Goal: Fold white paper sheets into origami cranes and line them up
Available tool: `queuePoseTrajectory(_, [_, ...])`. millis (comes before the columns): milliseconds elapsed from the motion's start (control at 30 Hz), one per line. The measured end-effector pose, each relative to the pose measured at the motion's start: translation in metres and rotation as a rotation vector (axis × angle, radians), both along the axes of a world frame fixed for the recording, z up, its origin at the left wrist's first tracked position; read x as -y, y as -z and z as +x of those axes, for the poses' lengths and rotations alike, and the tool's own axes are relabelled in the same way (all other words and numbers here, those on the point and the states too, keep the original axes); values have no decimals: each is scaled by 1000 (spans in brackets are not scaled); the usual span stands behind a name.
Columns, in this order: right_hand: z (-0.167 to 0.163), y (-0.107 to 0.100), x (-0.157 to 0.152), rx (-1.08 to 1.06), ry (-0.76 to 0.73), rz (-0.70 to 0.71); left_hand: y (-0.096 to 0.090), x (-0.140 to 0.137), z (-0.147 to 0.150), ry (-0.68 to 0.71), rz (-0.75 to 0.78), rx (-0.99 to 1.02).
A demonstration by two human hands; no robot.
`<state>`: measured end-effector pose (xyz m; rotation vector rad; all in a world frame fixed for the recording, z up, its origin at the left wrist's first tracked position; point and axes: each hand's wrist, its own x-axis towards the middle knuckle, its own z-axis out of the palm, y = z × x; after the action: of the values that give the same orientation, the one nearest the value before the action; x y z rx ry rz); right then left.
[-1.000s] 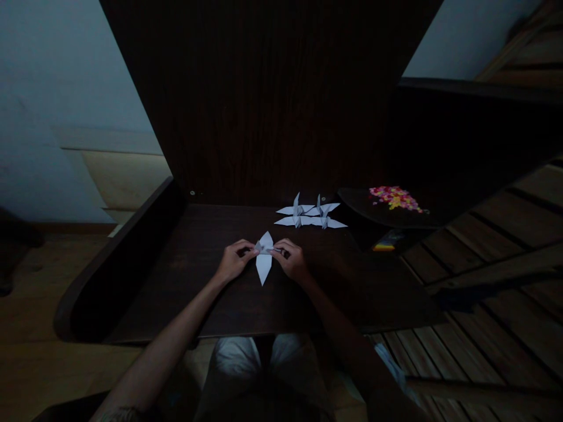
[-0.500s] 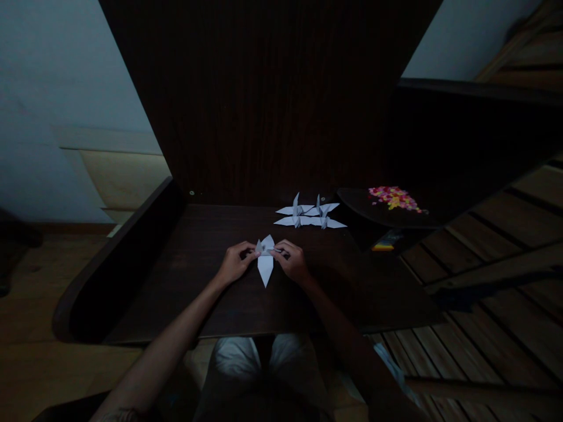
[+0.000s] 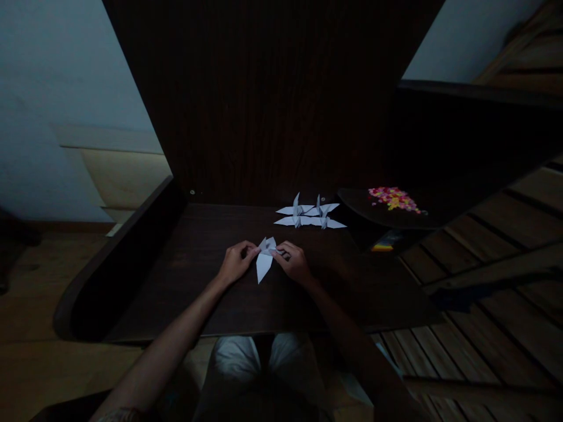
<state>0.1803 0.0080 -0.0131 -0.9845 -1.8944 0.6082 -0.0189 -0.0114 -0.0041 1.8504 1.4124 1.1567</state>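
Observation:
A white origami crane (image 3: 264, 266) is held between my two hands above the dark desk, one long wing pointing toward me. My left hand (image 3: 237, 261) pinches its left side with thumb and fingers. On the opposite side my right hand (image 3: 291, 261) grips it, fingers curled. The far part of the folded paper stands up between the fingertips, and its small folds are too dim to make out. Beyond my right hand, several finished white paper cranes (image 3: 310, 221) sit close together in two rows, wings spread.
The dark wooden desk (image 3: 211, 228) has a raised side panel (image 3: 118, 258) on the left and a tall back panel (image 3: 272, 105). At right, a small shelf (image 3: 352, 202) bears a pile of colourful little pieces (image 3: 394, 199). Below it is a yellow-edged item (image 3: 382, 248).
The crane has turned slightly, its near wing tip swinging left and up. My hands keep hold of it in nearly the same place. The other cranes have not moved.

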Motion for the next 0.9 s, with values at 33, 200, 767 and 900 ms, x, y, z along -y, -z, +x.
queuePoseTrajectory(33, [-2,0,1,-30,26,3,0,0,1,-17,-43,41])
queuePoseTrajectory(200, [-12,-7,9,-139,72,39,3,-2,5,95,-249,371])
queuePoseTrajectory(767, [-12,-4,3,-437,-90,-752,2,-1,4,313,-537,674])
queuePoseTrajectory(900, [-13,-3,4,-398,-129,-698,0,0,4,289,-629,648])
